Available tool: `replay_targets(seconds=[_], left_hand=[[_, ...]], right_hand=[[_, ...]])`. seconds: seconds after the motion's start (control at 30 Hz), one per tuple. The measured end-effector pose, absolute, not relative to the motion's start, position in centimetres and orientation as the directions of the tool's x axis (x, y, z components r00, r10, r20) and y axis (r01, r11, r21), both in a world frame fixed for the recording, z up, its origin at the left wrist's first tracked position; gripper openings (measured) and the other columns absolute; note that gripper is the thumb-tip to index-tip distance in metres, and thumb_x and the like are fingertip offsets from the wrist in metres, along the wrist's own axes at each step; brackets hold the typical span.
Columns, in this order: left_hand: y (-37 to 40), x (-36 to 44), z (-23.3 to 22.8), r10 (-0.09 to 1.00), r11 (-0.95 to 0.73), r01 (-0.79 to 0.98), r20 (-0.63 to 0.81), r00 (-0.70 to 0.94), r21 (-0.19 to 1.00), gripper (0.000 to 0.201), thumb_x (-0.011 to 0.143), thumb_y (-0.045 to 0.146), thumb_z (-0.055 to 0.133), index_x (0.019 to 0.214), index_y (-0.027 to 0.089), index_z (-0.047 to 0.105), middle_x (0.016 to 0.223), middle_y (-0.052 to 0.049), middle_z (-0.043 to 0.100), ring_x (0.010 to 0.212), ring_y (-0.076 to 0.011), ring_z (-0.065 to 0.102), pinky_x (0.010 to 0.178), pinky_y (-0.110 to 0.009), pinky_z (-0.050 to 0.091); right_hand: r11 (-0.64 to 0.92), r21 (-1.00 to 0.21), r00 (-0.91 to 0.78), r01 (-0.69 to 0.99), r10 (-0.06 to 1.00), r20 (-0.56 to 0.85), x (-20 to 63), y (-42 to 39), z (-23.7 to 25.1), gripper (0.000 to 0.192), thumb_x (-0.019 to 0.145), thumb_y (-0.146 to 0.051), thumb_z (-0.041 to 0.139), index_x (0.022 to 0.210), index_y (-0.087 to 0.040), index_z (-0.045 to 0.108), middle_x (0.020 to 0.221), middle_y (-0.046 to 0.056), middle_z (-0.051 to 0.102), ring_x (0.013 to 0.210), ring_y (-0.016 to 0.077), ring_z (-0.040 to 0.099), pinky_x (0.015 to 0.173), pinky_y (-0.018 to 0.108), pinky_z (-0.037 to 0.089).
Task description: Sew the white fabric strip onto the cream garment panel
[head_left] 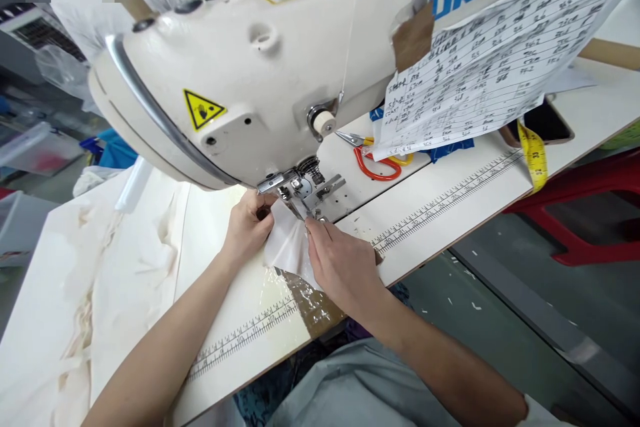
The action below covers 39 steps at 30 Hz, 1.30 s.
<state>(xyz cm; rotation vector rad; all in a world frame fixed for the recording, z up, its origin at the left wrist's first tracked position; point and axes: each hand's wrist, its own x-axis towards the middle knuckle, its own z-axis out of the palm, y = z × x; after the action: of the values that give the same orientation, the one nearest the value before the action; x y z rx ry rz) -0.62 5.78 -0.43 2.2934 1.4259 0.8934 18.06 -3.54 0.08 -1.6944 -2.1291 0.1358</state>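
Note:
A small piece of white fabric (286, 243) lies beneath the presser foot (300, 205) of a white sewing machine (240, 60). My left hand (249, 225) is closed on the fabric's left side, thumb and fingers pinched together just left of the needle area. On the right, my right hand (345, 263) grips the near right edge of the cloth, its fingertips close to the presser foot. The fabric is gathered into slight folds between both hands. Part of it is hidden behind my fingers and the machine head.
Red-handled scissors (377, 167) lie behind the needle area. A handwritten sheet (500, 60) hangs from the machine arm, near a phone (557, 121) and yellow tape measure (535, 159). Cream fabric (130, 260) covers the table's left. A red stool (590, 207) stands at right.

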Motion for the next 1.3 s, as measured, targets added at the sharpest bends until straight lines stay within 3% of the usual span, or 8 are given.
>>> replay_targets(seconds=[0.13, 0.23, 0.4, 0.53, 0.67, 0.8, 1.0, 1.3], left_hand=[[5.7, -0.6, -0.2, 0.706, -0.674, 0.696, 0.495, 0.507, 0.248, 0.016, 0.081, 0.013, 0.05, 0.083, 0.022, 0.064, 0.089, -0.006, 0.07, 0.087, -0.022, 0.063, 0.077, -0.037, 0.053], [5.5, -0.4, 0.3, 0.621, -0.753, 0.649, 0.446, 0.645, 0.11, 0.019, 0.089, 0.014, 0.049, 0.09, 0.02, 0.067, 0.096, -0.009, 0.071, 0.09, -0.0238, 0.062, 0.082, -0.04, 0.056], [4.5, -0.6, 1.3, 0.619, -0.778, 0.618, 0.314, 0.72, 0.116, 0.03, 0.094, 0.012, 0.042, 0.102, 0.017, 0.07, 0.107, -0.012, 0.068, 0.098, -0.0263, 0.059, 0.082, -0.043, 0.058], [3.2, -0.4, 1.4, 0.624, -0.769, 0.639, 0.247, 0.741, 0.027, 0.038, 0.096, 0.009, 0.036, 0.114, 0.013, 0.069, 0.115, -0.016, 0.064, 0.102, -0.0288, 0.056, 0.084, -0.045, 0.059], [2.1, 0.7, 0.7, 0.683, -0.697, 0.713, 0.234, 0.692, -0.075, 0.04, 0.096, 0.007, 0.033, 0.119, 0.006, 0.066, 0.118, -0.018, 0.064, 0.106, -0.03, 0.055, 0.086, -0.045, 0.058], [1.0, 1.5, 0.2, 0.729, -0.635, 0.764, 0.237, 0.642, -0.116, 0.04, 0.098, 0.009, 0.033, 0.125, 0.004, 0.062, 0.127, -0.018, 0.063, 0.114, -0.0294, 0.053, 0.091, -0.042, 0.055], [-0.3, 1.1, 0.3, 0.707, -0.664, 0.737, 0.21, 0.675, -0.13, 0.042, 0.096, 0.006, 0.038, 0.135, 0.002, 0.054, 0.138, -0.016, 0.058, 0.122, -0.0281, 0.05, 0.098, -0.039, 0.049], [-0.1, 1.0, 0.5, 0.693, -0.673, 0.724, 0.216, 0.688, -0.149, 0.04, 0.096, 0.007, 0.042, 0.133, 0.0, 0.055, 0.135, -0.016, 0.061, 0.119, -0.0274, 0.054, 0.096, -0.038, 0.047]], right_hand=[[0.256, -0.288, -0.181, 0.923, 0.948, 0.262, 17.8, -3.3, 0.0, 0.029, 0.101, -0.018, 0.046, 0.126, -0.014, 0.062, 0.094, 0.006, 0.076, 0.073, 0.0164, 0.072, 0.05, 0.029, 0.041], [0.259, -0.273, -0.172, 0.927, 0.936, 0.306, 17.8, -3.6, -0.2, 0.029, 0.099, -0.015, 0.048, 0.125, -0.012, 0.061, 0.093, 0.006, 0.077, 0.071, 0.0169, 0.073, 0.049, 0.029, 0.041], [0.347, -0.433, -0.157, 0.832, 0.896, 0.416, 19.2, -7.1, -0.1, 0.022, 0.099, -0.014, 0.045, 0.114, -0.011, 0.06, 0.084, 0.005, 0.076, 0.065, 0.0163, 0.073, 0.05, 0.027, 0.044], [0.399, -0.584, -0.235, 0.707, 0.911, 0.338, 20.5, -11.1, 0.3, 0.019, 0.098, -0.014, 0.039, 0.107, -0.014, 0.056, 0.074, 0.001, 0.073, 0.057, 0.015, 0.07, 0.05, 0.025, 0.047], [0.429, -0.549, -0.287, 0.717, 0.9, 0.328, 21.2, -12.9, 0.3, 0.024, 0.097, -0.009, 0.035, 0.104, -0.018, 0.056, 0.08, 0.002, 0.074, 0.062, 0.016, 0.072, 0.052, 0.025, 0.05], [0.463, -0.491, -0.311, 0.738, 0.879, 0.361, 21.7, -12.6, 0.0, 0.026, 0.098, -0.011, 0.037, 0.114, -0.016, 0.056, 0.088, 0.005, 0.073, 0.072, 0.0182, 0.073, 0.06, 0.027, 0.054], [0.509, -0.499, -0.36, 0.702, 0.858, 0.367, 21.8, -12.5, -0.5, 0.029, 0.098, -0.01, 0.038, 0.12, -0.013, 0.056, 0.09, 0.007, 0.071, 0.075, 0.0181, 0.072, 0.062, 0.027, 0.056], [0.508, -0.527, -0.384, 0.681, 0.861, 0.335, 22.0, -12.5, -0.2, 0.029, 0.097, -0.009, 0.039, 0.12, -0.013, 0.056, 0.09, 0.007, 0.071, 0.075, 0.0163, 0.071, 0.061, 0.025, 0.055]])
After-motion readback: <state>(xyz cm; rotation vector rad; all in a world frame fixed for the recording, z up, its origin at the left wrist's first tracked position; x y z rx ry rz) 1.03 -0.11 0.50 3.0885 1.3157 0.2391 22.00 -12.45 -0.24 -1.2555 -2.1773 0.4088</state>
